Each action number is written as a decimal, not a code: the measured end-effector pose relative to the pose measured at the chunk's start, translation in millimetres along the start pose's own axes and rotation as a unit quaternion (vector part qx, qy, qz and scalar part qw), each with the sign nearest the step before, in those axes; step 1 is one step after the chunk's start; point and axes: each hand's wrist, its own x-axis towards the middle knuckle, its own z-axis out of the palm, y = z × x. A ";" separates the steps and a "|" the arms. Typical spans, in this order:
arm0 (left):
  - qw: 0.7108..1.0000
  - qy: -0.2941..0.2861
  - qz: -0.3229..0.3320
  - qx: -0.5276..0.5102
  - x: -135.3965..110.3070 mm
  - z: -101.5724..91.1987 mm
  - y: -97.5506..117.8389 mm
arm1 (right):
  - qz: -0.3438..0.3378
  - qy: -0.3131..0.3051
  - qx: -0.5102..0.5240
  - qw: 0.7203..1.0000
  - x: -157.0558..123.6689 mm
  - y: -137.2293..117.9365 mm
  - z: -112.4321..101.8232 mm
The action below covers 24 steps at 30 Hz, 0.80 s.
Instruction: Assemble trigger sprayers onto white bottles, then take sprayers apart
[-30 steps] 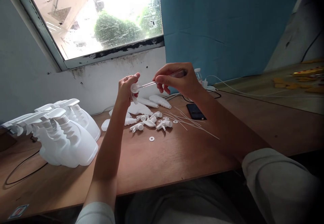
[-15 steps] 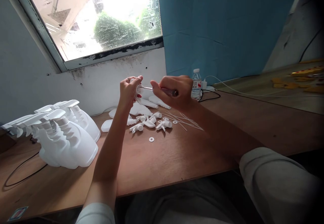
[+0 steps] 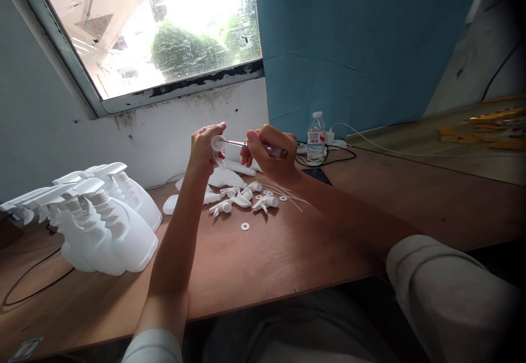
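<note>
My left hand (image 3: 200, 152) is closed around a white trigger sprayer head (image 3: 218, 143), its round collar facing right. A screwdriver (image 3: 235, 143) with a clear handle is gripped in my right hand (image 3: 273, 152). The thin shaft points left, and its tip is at the collar's opening; how deep it reaches I cannot tell. Below the hands, several loose white sprayer heads (image 3: 242, 200) lie on the wooden table (image 3: 246, 270). White ring washers (image 3: 245, 226) and thin white tubes (image 3: 287, 191) are beside them.
Assembled white spray bottles (image 3: 119, 237) stand in a group at the left. Bottles without heads (image 3: 226, 178) lie behind the loose parts. A water bottle (image 3: 316, 143), cables (image 3: 349, 156) and a dark flat object (image 3: 318, 176) are at the back right, below a blue sheet (image 3: 349, 51).
Both hands have shifted a little to the left, with the sprayer head and screwdriver still held. More of the water bottle and the dark flat object now shows behind my right hand.
</note>
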 end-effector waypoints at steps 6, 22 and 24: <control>0.995 -0.076 -0.009 -0.066 -4.0 1.1 7.1 | 0.065 0.033 0.089 0.993 2.3 -4.3 2.0; 0.978 -0.065 0.026 0.198 -3.1 -0.1 -3.4 | 0.290 -0.095 0.090 0.948 37.9 19.8 -25.7; 0.967 -0.059 0.028 0.248 0.3 -0.7 -8.7 | 0.294 -0.089 0.081 0.948 40.3 23.2 -29.8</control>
